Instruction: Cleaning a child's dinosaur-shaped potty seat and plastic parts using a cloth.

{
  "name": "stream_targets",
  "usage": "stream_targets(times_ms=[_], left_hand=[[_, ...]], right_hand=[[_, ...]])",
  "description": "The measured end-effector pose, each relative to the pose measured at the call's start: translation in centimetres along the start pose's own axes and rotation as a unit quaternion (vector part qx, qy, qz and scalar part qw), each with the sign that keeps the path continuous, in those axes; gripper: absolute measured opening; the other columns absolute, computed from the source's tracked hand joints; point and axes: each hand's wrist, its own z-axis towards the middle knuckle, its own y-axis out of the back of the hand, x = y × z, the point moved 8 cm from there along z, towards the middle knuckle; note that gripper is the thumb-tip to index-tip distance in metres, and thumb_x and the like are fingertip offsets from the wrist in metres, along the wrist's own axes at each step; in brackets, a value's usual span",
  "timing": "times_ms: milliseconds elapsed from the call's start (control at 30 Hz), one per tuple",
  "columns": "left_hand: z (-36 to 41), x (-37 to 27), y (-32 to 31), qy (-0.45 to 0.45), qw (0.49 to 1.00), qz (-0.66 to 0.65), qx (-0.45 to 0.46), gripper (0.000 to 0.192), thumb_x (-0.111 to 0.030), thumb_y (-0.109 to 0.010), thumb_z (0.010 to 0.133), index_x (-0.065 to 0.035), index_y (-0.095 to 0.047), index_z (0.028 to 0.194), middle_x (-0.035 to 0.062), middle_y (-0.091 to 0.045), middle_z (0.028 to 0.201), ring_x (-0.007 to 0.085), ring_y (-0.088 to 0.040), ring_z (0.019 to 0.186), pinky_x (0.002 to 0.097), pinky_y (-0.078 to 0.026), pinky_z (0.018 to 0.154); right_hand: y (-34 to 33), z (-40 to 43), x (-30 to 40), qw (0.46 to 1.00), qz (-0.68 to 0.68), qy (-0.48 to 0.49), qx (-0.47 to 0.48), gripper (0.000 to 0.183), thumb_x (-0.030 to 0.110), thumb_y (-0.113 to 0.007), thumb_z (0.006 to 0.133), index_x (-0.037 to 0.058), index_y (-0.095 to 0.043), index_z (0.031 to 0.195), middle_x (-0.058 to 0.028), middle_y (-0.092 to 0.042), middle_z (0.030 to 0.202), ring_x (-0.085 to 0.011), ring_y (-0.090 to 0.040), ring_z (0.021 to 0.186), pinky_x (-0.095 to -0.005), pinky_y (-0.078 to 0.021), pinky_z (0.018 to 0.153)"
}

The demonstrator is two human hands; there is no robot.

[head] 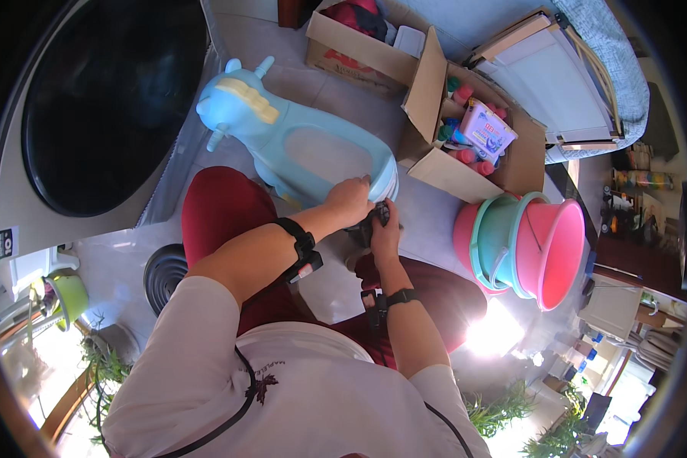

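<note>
A light-blue animal-shaped ride-on toy [326,150] with a cream mane lies before me, its head at the upper left and its grey seat facing up. My left hand [348,201] is at the toy's near right end, fingers curled; what lies inside them is hidden. Just beside it, my right hand [385,232] is closed around a small dark textured object [381,213], too shadowed to name. Both hands almost meet there, between my knees.
Right of the toy, an open cardboard box [455,172] holds bottles and a purple tub [488,130]. Another cardboard box [355,57] stands behind. Nested pink and green buckets [506,246] lie on their side at right. A front-loading appliance [114,109] with a dark round door stands left.
</note>
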Motion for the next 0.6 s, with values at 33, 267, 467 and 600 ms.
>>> stream_targets(times_ms=[33, 267, 467, 600], left_hand=[[0.2, 0.5, -0.5, 0.003, 1.0, 0.002, 0.004, 0.049, -0.024, -0.069, 0.075, 0.0018, -0.055, 0.114, 0.0229, -0.063, 0.098, 0.0375, -0.061, 0.093, 0.0436, -0.049, 0.08], [-0.3, 0.2, -4.2, -0.039, 0.99, -0.023, 0.133, 0.043, -0.016, -0.066, 0.078, -0.0008, -0.055, 0.116, 0.0199, -0.056, 0.119, 0.0374, -0.049, 0.117, 0.0419, -0.04, 0.099], [0.9, -2.4, 13.5, -0.138, 0.969, 0.024, -0.206, 0.033, -0.016, -0.065, 0.081, -0.0017, -0.06, 0.109, 0.018, -0.059, 0.114, 0.0359, -0.051, 0.114, 0.0408, -0.041, 0.099], [1.3, 3.0, 24.1, 0.027, 0.955, 0.138, -0.26, 0.049, -0.031, -0.068, 0.078, -0.0056, -0.055, 0.118, 0.0188, -0.055, 0.121, 0.037, -0.052, 0.113, 0.0439, -0.043, 0.094]], right_hand=[[-0.5, 0.3, -1.1, 0.997, 0.056, -0.051, 0.007, 0.049, 0.001, -0.053, 0.086, 0.0031, -0.04, 0.134, -0.0202, -0.053, 0.124, -0.0293, -0.053, 0.113, -0.0354, -0.041, 0.096], [-0.3, 2.7, -11.3, 0.974, 0.095, -0.185, -0.085, 0.048, 0.003, -0.056, 0.085, 0.0044, -0.044, 0.132, -0.0162, -0.055, 0.12, -0.0263, -0.056, 0.107, -0.0349, -0.0455, 0.091], [5.8, 4.3, -9.2, 0.945, 0.087, -0.199, -0.243, 0.043, 0.004, -0.057, 0.084, 0.0061, -0.05, 0.127, -0.016, -0.06, 0.114, -0.0289, -0.06, 0.101, -0.0378, -0.0477, 0.086], [9.0, 5.9, 2.6, 0.967, -0.018, 0.014, -0.253, 0.044, 0.002, -0.058, 0.079, 0.0055, -0.052, 0.123, -0.0183, -0.061, 0.111, -0.0361, -0.057, 0.102, -0.0421, -0.0436, 0.09]])
